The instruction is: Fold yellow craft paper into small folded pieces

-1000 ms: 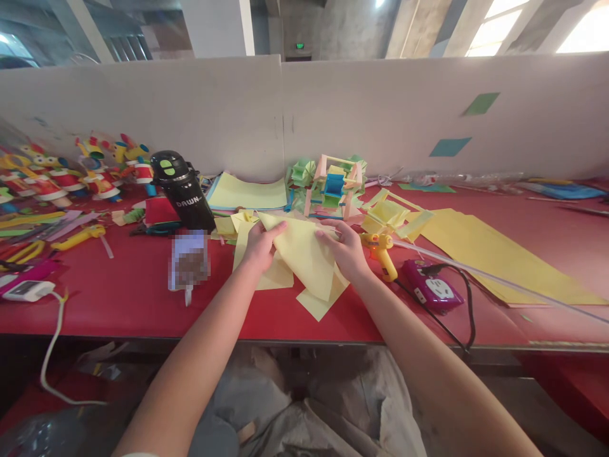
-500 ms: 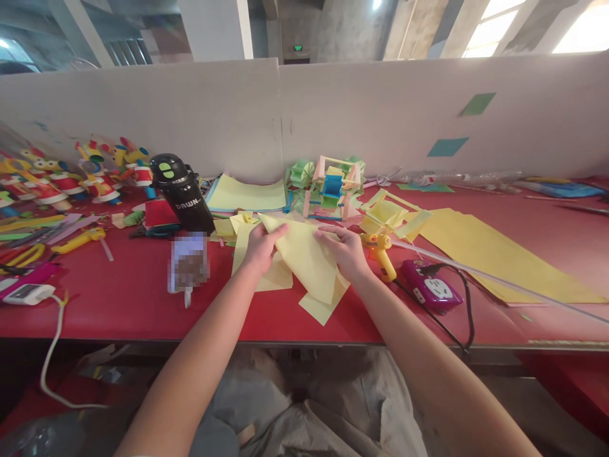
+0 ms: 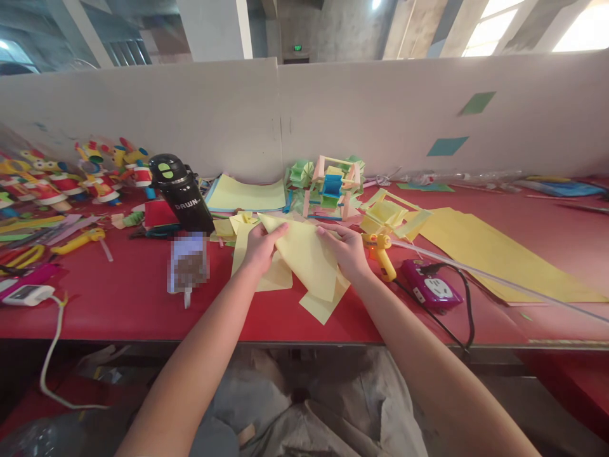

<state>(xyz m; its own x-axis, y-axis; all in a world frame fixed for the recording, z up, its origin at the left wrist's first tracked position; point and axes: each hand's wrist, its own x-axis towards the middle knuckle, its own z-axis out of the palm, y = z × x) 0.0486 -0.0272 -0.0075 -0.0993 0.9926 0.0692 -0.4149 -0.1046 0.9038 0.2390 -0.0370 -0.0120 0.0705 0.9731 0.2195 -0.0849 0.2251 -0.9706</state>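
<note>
Between my two hands is a sheet of pale yellow paper (image 3: 304, 251), tilted, its lower corner pointing toward me. My left hand (image 3: 261, 246) pinches its left edge, thumb on top. On the opposite edge, my right hand (image 3: 346, 251) grips the sheet with the thumb over it; some of those fingers are hidden behind the paper. Under the held sheet lie another yellow sheet (image 3: 276, 274) on the left and a smaller yellow piece (image 3: 323, 310) toward the table edge. A yellow glue gun (image 3: 382, 254) rests just right of my right hand.
On the red table (image 3: 133, 317) stand a black bottle (image 3: 183, 197) and a paper-and-stick wheel model (image 3: 333, 184). Yellow sheets (image 3: 495, 260) and a purple power socket (image 3: 432, 285) lie to the right. Toy figures (image 3: 95, 171) crowd the far left, before a white partition (image 3: 371, 114).
My right thumb and fingers have shifted very slightly on the paper's right edge. The left hand and everything else look the same.
</note>
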